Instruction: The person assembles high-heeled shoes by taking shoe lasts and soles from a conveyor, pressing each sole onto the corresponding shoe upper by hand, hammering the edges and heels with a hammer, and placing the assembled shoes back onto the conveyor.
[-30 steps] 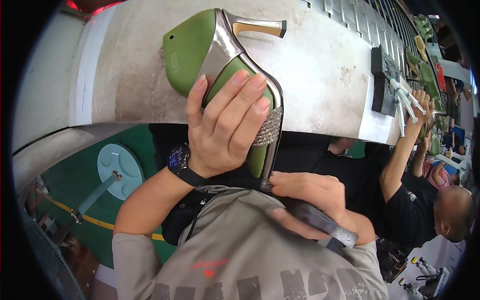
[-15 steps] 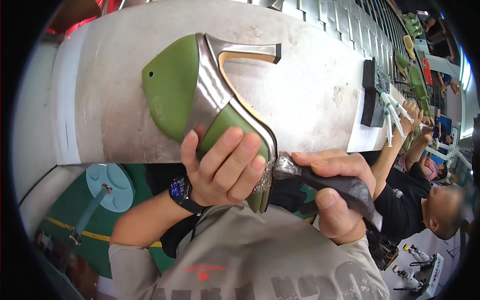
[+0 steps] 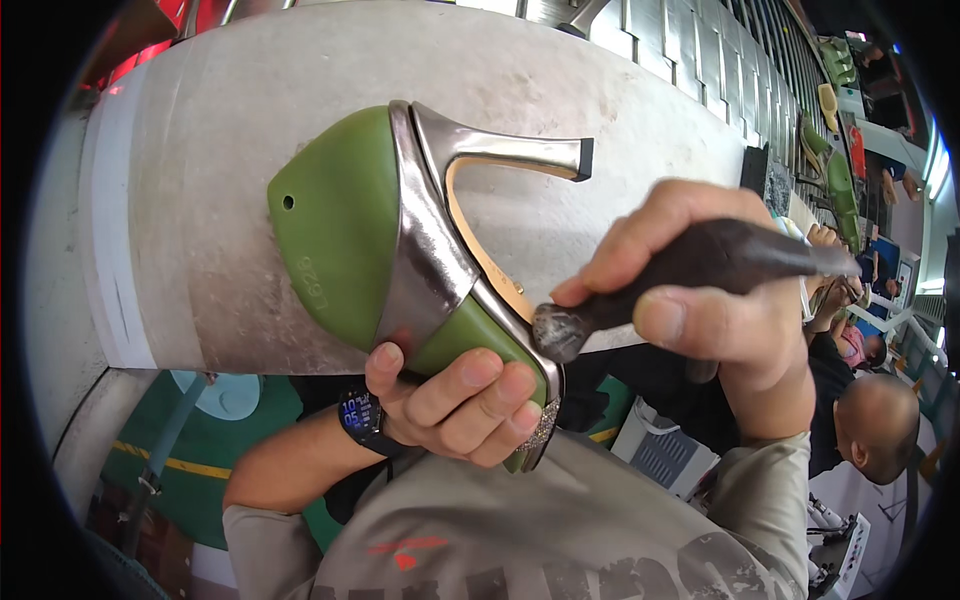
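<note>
A high-heeled shoe [image 3: 430,290] lies tilted on its side, built over a green shoe last [image 3: 335,225] with a small hole. Shiny bronze material covers its heel [image 3: 520,150] and back strap, and a glittery band crosses the toe end. My left hand [image 3: 455,405] is closed round the toe half, fingers over the green last. In my right hand [image 3: 700,290] is a dark-handled hammer [image 3: 720,262], gripped along its handle. Its worn metal head [image 3: 558,333] is at the sole edge, beside the front part of the shoe; whether it touches cannot be told.
The pale worktable [image 3: 220,130] carries stains. Beyond it runs a slatted metal conveyor [image 3: 690,60], with another heel at its edge. A dark block [image 3: 755,170] is partly hidden behind my right hand. A co-worker [image 3: 870,430] is at the right, near more green lasts [image 3: 840,185].
My right hand has raised the hammer, and its head has shifted up along the sole from the glittery band. The shoe has dropped slightly towards me, with my left hand still round it.
</note>
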A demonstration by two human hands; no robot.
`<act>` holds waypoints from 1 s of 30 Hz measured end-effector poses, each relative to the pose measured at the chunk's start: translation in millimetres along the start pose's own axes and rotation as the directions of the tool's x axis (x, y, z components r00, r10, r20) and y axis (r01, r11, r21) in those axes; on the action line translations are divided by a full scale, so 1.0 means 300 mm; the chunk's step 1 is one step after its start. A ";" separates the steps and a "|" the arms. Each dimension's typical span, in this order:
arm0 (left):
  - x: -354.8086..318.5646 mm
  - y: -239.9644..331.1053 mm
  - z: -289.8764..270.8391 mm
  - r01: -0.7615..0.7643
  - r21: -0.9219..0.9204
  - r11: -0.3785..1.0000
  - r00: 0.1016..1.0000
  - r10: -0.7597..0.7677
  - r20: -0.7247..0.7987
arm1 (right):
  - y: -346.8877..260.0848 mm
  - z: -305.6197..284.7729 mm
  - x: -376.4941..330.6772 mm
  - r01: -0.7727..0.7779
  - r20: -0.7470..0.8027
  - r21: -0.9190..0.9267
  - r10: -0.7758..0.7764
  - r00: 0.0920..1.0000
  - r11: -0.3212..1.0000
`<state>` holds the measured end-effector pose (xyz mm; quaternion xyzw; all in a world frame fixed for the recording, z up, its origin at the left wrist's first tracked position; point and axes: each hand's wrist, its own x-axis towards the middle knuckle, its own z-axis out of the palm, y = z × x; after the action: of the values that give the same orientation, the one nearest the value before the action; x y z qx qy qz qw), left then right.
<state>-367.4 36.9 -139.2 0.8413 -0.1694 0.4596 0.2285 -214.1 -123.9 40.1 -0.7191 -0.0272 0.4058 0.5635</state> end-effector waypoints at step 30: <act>0.287 -0.259 -0.135 0.210 -0.060 0.976 0.790 -0.133 0.599 | -0.032 0.090 0.156 0.368 -0.348 0.064 -0.325 0.879 0.928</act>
<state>-312.4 117.4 -64.5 0.9385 -0.1830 0.1407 0.2569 -195.5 -75.8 21.1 -0.7225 -0.0344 0.1726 0.6685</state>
